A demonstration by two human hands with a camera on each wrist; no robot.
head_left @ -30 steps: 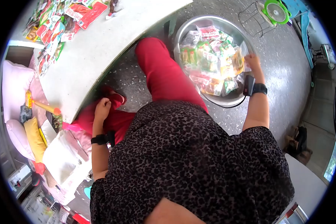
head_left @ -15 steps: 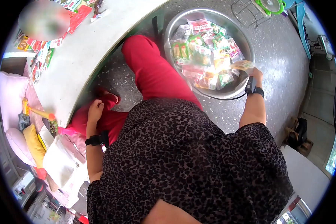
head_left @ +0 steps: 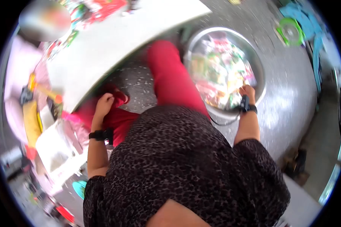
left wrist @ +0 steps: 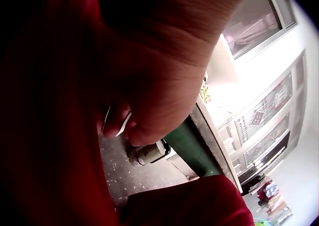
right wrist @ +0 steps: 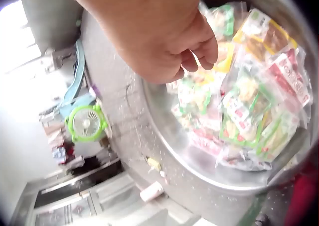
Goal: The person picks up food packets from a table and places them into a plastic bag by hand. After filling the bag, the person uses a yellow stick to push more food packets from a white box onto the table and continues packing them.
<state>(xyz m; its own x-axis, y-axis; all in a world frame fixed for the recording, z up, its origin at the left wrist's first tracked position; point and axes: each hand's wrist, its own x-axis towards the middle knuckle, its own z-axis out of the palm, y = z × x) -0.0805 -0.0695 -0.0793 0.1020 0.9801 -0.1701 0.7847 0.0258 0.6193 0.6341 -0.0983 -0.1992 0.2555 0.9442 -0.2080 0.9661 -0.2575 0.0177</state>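
A wide metal basin (head_left: 258,62) full of plastic food packets (head_left: 219,64) stands on the floor, blurred in the head view. Over its right side, the right hand (head_left: 248,90) has its fingers curled at a yellow-edged packet (right wrist: 225,54); thumb and index finger are hidden in the right wrist view, where the back of the right hand (right wrist: 159,37) faces the camera. On the red-trousered leg rests the left hand (head_left: 104,104), idle, its fingers loosely curled with no object seen in them. The left wrist view shows the left hand (left wrist: 159,81) dark and close up.
A pale table (head_left: 113,41) with more packets (head_left: 102,9) at its far end reaches across the left. Behind the basin are a green fan (head_left: 290,32) and a blue object (head_left: 299,15). Cushions (head_left: 30,121) lie at the left. A dark cable runs by the basin's near rim.
The right hand, which held the yellowish packet lifted at the basin's right rim, has come inward and lower over the packets. The left hand stays on the leg. The head view has shifted.
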